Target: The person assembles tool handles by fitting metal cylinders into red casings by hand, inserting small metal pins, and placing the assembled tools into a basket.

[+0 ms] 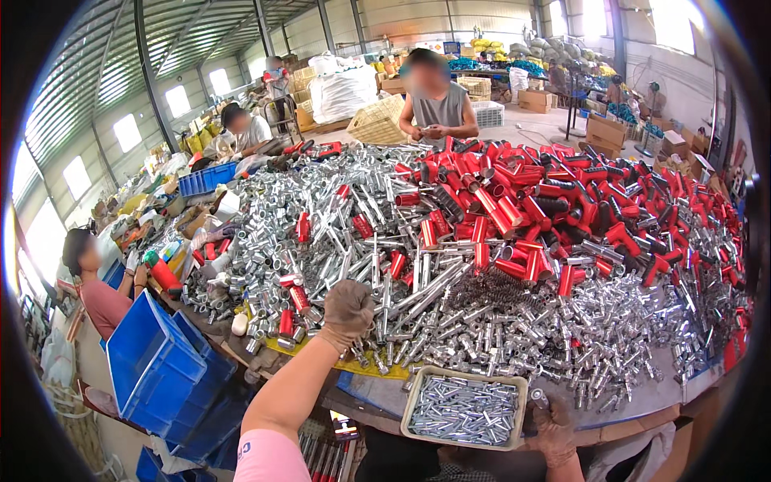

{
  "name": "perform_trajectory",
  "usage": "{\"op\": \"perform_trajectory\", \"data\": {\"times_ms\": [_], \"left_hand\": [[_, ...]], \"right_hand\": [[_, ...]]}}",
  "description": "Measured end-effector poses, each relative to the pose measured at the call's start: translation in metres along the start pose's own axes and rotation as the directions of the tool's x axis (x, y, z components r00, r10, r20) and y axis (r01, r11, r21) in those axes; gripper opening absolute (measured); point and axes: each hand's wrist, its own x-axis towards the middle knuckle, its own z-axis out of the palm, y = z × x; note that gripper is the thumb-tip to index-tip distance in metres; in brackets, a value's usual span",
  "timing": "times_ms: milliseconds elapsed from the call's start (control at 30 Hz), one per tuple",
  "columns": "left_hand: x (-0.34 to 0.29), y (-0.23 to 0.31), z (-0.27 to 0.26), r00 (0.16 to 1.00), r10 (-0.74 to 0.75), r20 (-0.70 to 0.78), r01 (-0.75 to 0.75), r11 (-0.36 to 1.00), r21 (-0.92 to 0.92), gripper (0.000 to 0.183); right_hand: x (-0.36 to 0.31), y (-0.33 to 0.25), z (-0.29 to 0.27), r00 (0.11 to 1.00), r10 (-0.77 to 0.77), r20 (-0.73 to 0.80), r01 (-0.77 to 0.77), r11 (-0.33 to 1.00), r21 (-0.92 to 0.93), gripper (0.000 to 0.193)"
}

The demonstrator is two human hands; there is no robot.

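My left hand [348,312], in a dirty brownish work glove, reaches over the near edge of a large heap of metal parts. Its fingers are curled closed, and whatever they may hold is hidden. At the right side of a cream tray [407,402], my gloved right hand [556,434] grips a short silvery metal cylinder [539,398] that points up from the fingers. Many slim metal pins [464,410] fill the tray. Just beyond it lie silvery metal fittings [514,341] and dark coil springs [494,296].
Red tool housings [514,205] with black grips are piled at the right. Blue crates [157,369] stand at the left of the table. A person [438,100] works across the heap, another [245,132] at far left, and one [100,281] at near left. A lit phone [344,426] lies below the edge.
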Motion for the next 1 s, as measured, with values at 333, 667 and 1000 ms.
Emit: {"op": "perform_trajectory", "data": {"times_ms": [333,667,1000], "left_hand": [[0.087,-0.042,0.016,0.825,-0.54,0.167,0.531,0.64,-0.555,0.022],[0.085,-0.019,0.029,0.425,-0.413,0.805,-0.089,0.866,0.492,0.026],[0.083,-0.036,0.035,0.522,-0.339,0.783,-0.2,0.844,0.498,0.026]], "right_hand": [[-0.001,0.028,-0.003,0.999,-0.039,-0.015,0.04,0.999,0.024,0.039],[-0.001,0.035,-0.009,0.994,0.113,0.013,-0.113,0.991,0.071,0.034],[0.003,-0.008,-0.002,0.995,0.049,0.091,-0.061,0.989,0.133,0.038]]}}
